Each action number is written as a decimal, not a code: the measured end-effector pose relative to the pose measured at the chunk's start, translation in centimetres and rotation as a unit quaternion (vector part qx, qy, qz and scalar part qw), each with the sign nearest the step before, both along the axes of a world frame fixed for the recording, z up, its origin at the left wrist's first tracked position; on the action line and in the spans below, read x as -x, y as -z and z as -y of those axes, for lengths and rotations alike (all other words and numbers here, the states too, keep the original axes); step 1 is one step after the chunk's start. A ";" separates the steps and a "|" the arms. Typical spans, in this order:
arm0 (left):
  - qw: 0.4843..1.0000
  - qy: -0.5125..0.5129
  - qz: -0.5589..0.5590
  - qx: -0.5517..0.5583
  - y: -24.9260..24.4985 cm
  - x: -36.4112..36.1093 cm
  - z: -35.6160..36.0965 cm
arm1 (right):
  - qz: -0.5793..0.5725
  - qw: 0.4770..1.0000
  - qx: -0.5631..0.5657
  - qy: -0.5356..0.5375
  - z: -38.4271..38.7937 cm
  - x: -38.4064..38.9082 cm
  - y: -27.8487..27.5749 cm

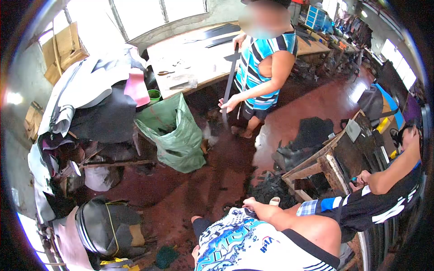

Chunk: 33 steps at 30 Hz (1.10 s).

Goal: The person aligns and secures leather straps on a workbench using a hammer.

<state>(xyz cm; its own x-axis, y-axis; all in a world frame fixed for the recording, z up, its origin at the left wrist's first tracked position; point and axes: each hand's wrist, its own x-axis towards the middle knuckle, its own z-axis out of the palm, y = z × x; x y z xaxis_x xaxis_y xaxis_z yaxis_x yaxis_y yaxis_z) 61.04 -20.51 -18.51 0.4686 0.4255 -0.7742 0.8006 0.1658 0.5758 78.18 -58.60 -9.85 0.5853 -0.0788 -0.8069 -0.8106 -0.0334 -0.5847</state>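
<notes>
Here, the person's right hand (250, 205) rests on the patterned shorts (226, 230) near the knee. Its fingers are turned from view, so whether it is clenched or loose cannot be told. The left hand is out of frame. Just beyond the hand, dark scraps (269, 187) lie heaped on the red floor (181, 194). Farther off, 1 standing co-worker holds a long dark strip (230, 74) upright in 2 hands, beside a desk (194, 63) and a green sack (176, 135).

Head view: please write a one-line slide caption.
A standing person in a blue striped sleeveless shirt holds a long dark strip near a green sack.
</notes>
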 end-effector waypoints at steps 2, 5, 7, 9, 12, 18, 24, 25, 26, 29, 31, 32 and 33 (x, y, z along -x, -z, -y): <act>1.000 0.008 0.007 -0.004 -0.1 -0.7 0.4 | -0.042 0.998 0.039 -0.013 1.6 -0.6 4.4; 1.000 0.012 0.017 -0.010 0.0 -1.2 0.7 | -0.106 0.989 0.095 -0.042 3.7 -3.0 10.1; 0.999 0.017 0.026 -0.016 -0.1 -1.1 0.6 | -0.116 0.986 0.112 -0.047 4.5 -4.5 11.5; 0.999 0.020 0.030 -0.020 -0.2 -0.9 0.8 | -0.105 0.987 0.116 -0.035 4.7 -5.1 11.7; 0.999 0.017 0.037 -0.027 -0.3 -0.2 1.2 | -0.080 0.989 0.125 -0.025 4.3 -6.0 11.2; 0.999 0.003 0.025 -0.026 0.9 1.7 2.5 | -0.058 0.995 0.049 -0.057 1.1 -5.9 10.5; 1.000 -0.018 0.000 -0.008 2.2 1.1 4.4 | -0.069 0.987 0.055 -0.136 0.2 -5.2 10.1; 1.000 -0.018 -0.001 -0.005 2.3 0.8 4.5 | -0.073 0.986 0.058 -0.138 0.4 -5.3 10.1; 1.000 -0.018 -0.002 -0.003 2.4 0.6 4.6 | -0.071 0.986 0.058 -0.138 0.7 -5.3 10.1; 1.000 -0.014 -0.003 0.002 2.9 -0.3 4.7 | -0.061 0.987 0.076 -0.128 2.2 -5.0 9.7; 1.000 -0.006 -0.005 0.005 3.5 -0.8 4.4 | -0.063 0.988 0.081 -0.117 2.7 -5.1 9.7; 1.000 -0.003 -0.005 0.008 3.8 -1.1 4.2 | -0.067 0.988 0.086 -0.108 2.9 -5.2 9.6; 1.000 0.003 -0.005 0.008 4.1 -1.3 4.0 | -0.065 0.990 0.080 -0.101 3.2 -5.3 9.6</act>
<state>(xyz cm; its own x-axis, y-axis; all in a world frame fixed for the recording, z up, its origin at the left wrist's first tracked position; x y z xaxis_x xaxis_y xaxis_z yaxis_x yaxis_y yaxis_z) 62.37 -24.51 -22.57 0.4640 0.4096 -0.7855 0.8071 0.1699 0.5654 83.47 -61.84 -19.42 0.4940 -0.1047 -0.8632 -0.8463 -0.2857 -0.4497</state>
